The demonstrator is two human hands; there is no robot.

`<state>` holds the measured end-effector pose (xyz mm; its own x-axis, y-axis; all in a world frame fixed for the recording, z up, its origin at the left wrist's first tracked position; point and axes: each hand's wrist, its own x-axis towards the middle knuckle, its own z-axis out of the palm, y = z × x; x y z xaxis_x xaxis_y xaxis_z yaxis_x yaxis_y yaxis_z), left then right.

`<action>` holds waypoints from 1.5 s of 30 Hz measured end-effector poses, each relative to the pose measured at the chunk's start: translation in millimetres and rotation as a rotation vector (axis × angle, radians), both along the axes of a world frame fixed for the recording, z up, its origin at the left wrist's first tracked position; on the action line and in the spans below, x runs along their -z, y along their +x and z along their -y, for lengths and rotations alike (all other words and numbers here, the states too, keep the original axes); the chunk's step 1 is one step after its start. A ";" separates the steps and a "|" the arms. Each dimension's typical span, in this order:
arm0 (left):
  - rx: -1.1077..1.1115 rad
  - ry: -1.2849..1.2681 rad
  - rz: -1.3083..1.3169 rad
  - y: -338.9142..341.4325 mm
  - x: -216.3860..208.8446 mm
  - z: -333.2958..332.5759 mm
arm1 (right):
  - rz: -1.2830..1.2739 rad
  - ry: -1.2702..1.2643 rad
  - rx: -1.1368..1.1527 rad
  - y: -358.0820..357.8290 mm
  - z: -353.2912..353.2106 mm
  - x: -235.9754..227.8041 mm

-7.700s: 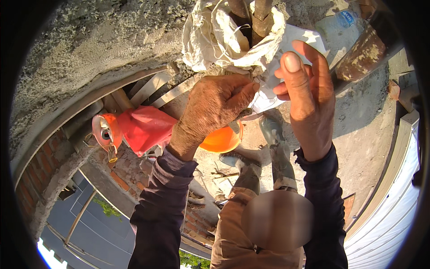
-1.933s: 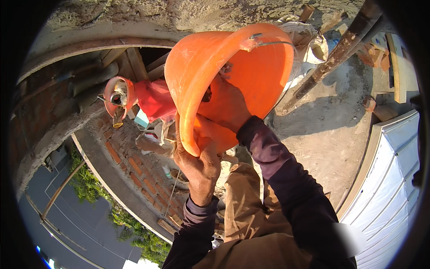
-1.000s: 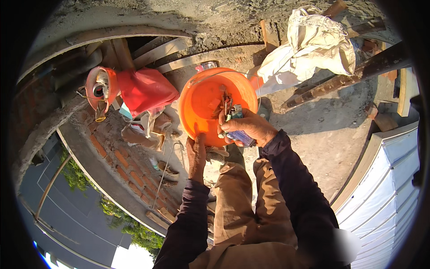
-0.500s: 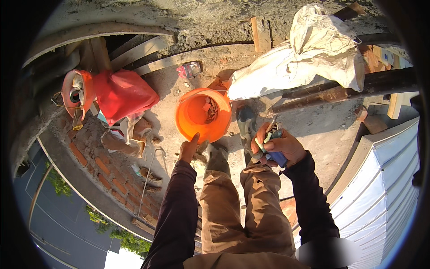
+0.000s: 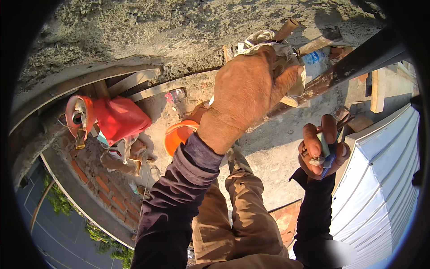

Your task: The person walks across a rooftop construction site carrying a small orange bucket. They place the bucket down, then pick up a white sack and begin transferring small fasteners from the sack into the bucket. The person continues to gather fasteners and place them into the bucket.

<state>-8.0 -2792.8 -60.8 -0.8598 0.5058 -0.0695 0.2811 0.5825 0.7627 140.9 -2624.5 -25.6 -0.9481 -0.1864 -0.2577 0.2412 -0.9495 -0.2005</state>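
My left hand [image 5: 246,89] is raised in front of me, its fingers closed on a bunched white sack [image 5: 260,39]. Much of the sack is hidden behind the hand. Off to the right, my right hand [image 5: 309,163] is curled round a small bundle: a blue piece [image 5: 330,162], a pale green piece and a thin pointed end. Its exact kind I cannot make out. Below my left wrist, an orange bucket [image 5: 171,136] stands on the ground, partly covered by my forearm.
A dark pipe [image 5: 345,69] slants across the right, beside a clear plastic bottle [image 5: 316,62] and wood offcuts. On the left lie a red bag [image 5: 121,119], an orange-red container [image 5: 70,110] and bricks [image 5: 103,184]. White corrugated sheeting [image 5: 380,179] borders the right; a rough wall runs along the far side.
My left hand has left the bucket's rim, moved up and right, and taken hold of the white sack, lifting it off the pipe area. My right hand has shifted right with its bundle.
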 end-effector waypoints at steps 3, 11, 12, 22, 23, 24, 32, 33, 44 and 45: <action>0.287 -0.118 0.003 -18.8 8.7 -24.0 | -0.075 -0.022 0.000 -15.5 -15.9 -15.3; -0.582 0.653 0.808 123.6 14.3 35.5 | -0.007 0.032 0.021 -46.5 -16.8 -19.9; -0.639 0.688 0.941 141.5 13.4 34.3 | 0.001 0.046 0.020 -51.2 -13.2 -17.1; -0.606 0.787 0.745 201.1 10.6 32.2 | 0.399 0.917 -0.022 -97.7 32.0 16.7; -0.604 0.790 0.766 202.0 12.7 32.4 | 0.388 1.041 -0.024 -98.3 39.3 20.0; -0.590 0.757 0.750 203.2 14.5 32.9 | 0.372 1.164 -0.029 -97.8 45.7 22.5; -0.476 0.530 0.720 200.4 25.4 39.5 | 0.407 1.576 -0.270 -73.0 32.5 30.0; -0.470 0.505 0.663 199.5 26.6 39.8 | 0.364 1.658 -0.214 -70.0 33.5 29.7; -1.022 0.559 0.817 255.9 172.5 169.7 | -0.120 1.527 -0.281 29.9 170.1 10.2; -1.048 0.245 0.804 267.6 197.6 198.5 | -0.162 1.530 -0.478 34.7 181.1 32.3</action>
